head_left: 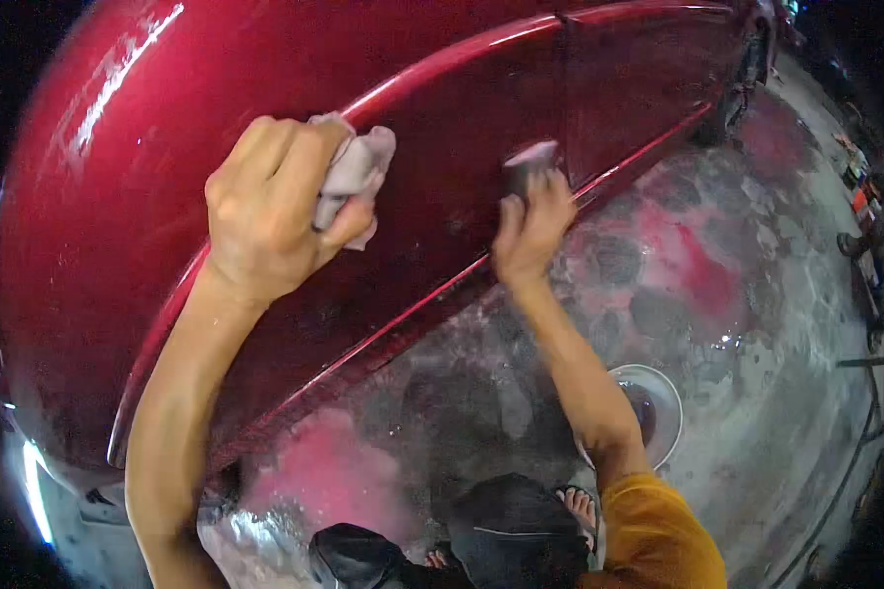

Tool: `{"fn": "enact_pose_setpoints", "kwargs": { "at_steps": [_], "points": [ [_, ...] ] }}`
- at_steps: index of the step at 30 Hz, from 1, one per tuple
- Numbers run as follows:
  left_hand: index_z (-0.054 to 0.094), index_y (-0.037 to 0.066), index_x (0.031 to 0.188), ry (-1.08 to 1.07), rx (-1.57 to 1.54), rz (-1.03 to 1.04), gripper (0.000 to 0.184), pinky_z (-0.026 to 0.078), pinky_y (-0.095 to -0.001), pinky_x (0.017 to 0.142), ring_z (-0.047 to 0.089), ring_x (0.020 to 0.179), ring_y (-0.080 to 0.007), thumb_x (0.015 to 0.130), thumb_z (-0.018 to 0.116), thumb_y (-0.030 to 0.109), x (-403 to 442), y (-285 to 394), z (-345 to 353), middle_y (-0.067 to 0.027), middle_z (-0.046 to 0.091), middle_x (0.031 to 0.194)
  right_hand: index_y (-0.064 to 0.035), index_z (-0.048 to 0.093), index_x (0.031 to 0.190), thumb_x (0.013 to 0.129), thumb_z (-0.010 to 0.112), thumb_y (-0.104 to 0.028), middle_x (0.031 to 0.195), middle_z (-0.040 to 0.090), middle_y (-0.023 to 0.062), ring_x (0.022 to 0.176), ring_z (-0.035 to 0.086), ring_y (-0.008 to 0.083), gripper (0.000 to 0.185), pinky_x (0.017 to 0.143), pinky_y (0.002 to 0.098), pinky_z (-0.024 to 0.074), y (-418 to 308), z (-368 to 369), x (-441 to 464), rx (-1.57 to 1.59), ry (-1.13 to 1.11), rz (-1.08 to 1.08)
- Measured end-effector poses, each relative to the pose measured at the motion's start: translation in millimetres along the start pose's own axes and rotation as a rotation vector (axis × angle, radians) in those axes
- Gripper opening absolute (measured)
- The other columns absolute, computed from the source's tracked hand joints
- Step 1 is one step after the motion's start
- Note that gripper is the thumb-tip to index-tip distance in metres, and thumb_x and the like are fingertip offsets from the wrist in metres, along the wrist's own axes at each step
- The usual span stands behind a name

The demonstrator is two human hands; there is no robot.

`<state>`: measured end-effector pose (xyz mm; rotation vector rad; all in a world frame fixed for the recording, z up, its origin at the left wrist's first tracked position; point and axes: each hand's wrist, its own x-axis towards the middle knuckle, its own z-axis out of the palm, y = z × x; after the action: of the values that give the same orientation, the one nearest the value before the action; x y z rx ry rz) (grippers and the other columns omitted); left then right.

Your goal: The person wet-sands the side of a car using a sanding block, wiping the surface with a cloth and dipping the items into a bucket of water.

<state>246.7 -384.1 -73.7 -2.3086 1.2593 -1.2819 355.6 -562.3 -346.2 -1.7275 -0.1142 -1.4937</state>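
Alongside me stretches a glossy dark red car body panel with a raised trim line. My left hand is closed around a crumpled pale grey-pink cloth, close against the upper part of the panel. Lower and to the right, my right hand, smeared by motion, is against the panel near its lower edge. Its fingers press a small flat grey pad with a pale pinkish edge. Blur hides what the pad is made of.
A white bucket with liquid in it stands on the wet concrete floor, partly behind my right arm. Pink-red stains mark the floor. My sandalled foot shows below. Assorted items lie along the far right.
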Motion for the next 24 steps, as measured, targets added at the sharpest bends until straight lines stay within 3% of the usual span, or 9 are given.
{"fn": "enact_pose_setpoints", "kwargs": {
  "at_steps": [2,5,7,10,12,14,18,20,24],
  "points": [
    [0.068,0.003,0.104,0.054,0.014,-0.008,0.044,0.053,-0.0396,0.067,0.062,0.074,-0.0302,0.064,0.086,0.013,2,3,4,-0.0115,0.066,0.089,0.006,0.058,0.137,0.097,0.067,-0.014,0.139,0.053,0.031,0.126,0.049,0.0499,0.045,0.108,0.057,0.0395,23,8,-2,0.004,0.036,0.342],
    [0.067,0.001,0.101,0.095,0.009,0.026,0.043,0.053,-0.0402,0.067,0.062,0.072,-0.0311,0.065,0.086,0.014,0,-2,3,-0.0118,0.066,0.089,0.0059,0.059,0.135,0.095,0.07,-0.014,0.141,0.052,0.0306,0.128,0.05,0.0494,0.046,0.106,0.0573,0.0418,-19,6,-31,0.019,-0.024,0.126],
    [0.067,0.001,0.101,0.099,-0.023,0.025,0.043,0.053,-0.0411,0.066,0.062,0.072,-0.0315,0.065,0.087,0.014,2,1,2,-0.0128,0.066,0.089,0.0054,0.059,0.136,0.094,0.07,-0.013,0.142,0.05,0.0322,0.127,0.05,0.0502,0.047,0.106,0.0566,0.0426,-52,17,-39,0.723,0.039,0.516],
    [0.067,0.001,0.1,0.029,-0.019,0.022,0.041,0.052,-0.0417,0.065,0.062,0.073,-0.0314,0.068,0.087,0.015,-5,-3,-3,-0.0131,0.067,0.089,0.0056,0.06,0.137,0.094,0.07,-0.015,0.143,0.048,0.0332,0.125,0.049,0.0489,0.049,0.107,0.0552,0.0415,-49,7,17,0.138,-0.015,0.015],
    [0.068,0.001,0.1,0.018,0.008,-0.021,0.035,0.052,-0.0412,0.065,0.062,0.072,-0.0316,0.073,0.087,0.015,-9,0,-2,-0.0131,0.068,0.089,0.0099,0.062,0.128,0.096,0.066,-0.014,0.129,0.058,0.0285,0.123,0.053,0.0477,0.041,0.11,0.0541,0.0396,-37,21,60,0.184,0.155,0.381],
    [0.068,0.001,0.1,0.079,-0.01,-0.001,0.033,0.052,-0.0406,0.065,0.063,0.072,-0.0317,0.076,0.086,0.014,-4,-1,4,-0.013,0.068,0.088,0.0096,0.061,0.131,0.098,0.063,-0.011,0.131,0.055,0.0316,0.119,0.053,0.0472,0.04,0.109,0.0523,0.0398,-65,24,65,0.025,0.166,0.223],
    [0.069,-0.001,0.102,0.077,-0.048,-0.027,0.034,0.053,-0.0401,0.066,0.065,0.075,-0.0323,0.076,0.085,0.013,-6,-3,3,-0.0136,0.069,0.089,0.0063,0.065,0.125,0.078,0.079,-0.007,0.134,0.056,0.0294,0.126,0.052,0.0435,0.051,0.106,0.056,0.0431,-141,35,-33,0.431,-0.127,0.079],
    [0.069,-0.001,0.103,0.061,-0.053,-0.011,0.034,0.053,-0.0398,0.067,0.065,0.076,-0.0327,0.076,0.085,0.012,-7,-8,0,-0.0136,0.069,0.089,0.0037,0.065,0.126,0.08,0.079,-0.01,0.134,0.057,0.027,0.127,0.052,0.0439,0.05,0.107,0.0544,0.0428,-117,17,-25,0.406,-0.038,-0.264],
    [0.068,0.001,0.103,0.047,0.01,-0.014,0.035,0.053,-0.0406,0.066,0.063,0.074,-0.0325,0.075,0.085,0.012,-13,-4,1,-0.0135,0.068,0.089,0.0072,0.062,0.131,0.099,0.064,-0.018,0.132,0.054,0.0302,0.124,0.051,0.0453,0.04,0.107,0.0524,0.041,-19,29,36,0.067,0.104,0.315]
  ]
}}
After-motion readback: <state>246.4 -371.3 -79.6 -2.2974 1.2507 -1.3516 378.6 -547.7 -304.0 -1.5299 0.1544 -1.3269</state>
